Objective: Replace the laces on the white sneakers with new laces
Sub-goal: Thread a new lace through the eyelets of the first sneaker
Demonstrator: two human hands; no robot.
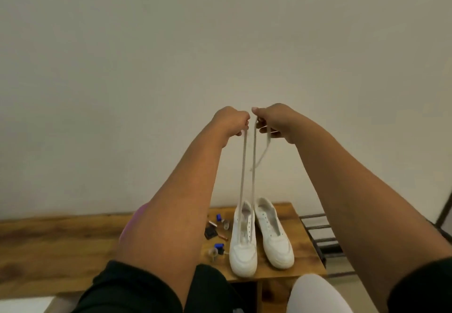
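Both hands raised, nearly touching: left hand [231, 120] and right hand [276, 122] each pinch a lace [253, 166] end; strands run down to left sneaker [242, 251] on table [305, 259].

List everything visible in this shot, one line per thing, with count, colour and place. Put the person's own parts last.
sneakers: two, white, side by side on the wooden table, toes toward the camera.
lace: one, off-white, both strands rising from the left sneaker up to the hands, one end dangling below the right hand.
small items: several, blue, black, copper and clear, on the table left of the sneakers; too small to identify.
wooden table: one, brown, across the lower frame.
metal rack: one, black, right of the table.
wall: off-white, behind everything.
left hand: one, raised, pinching the lace.
right hand: one, raised, pinching the lace.
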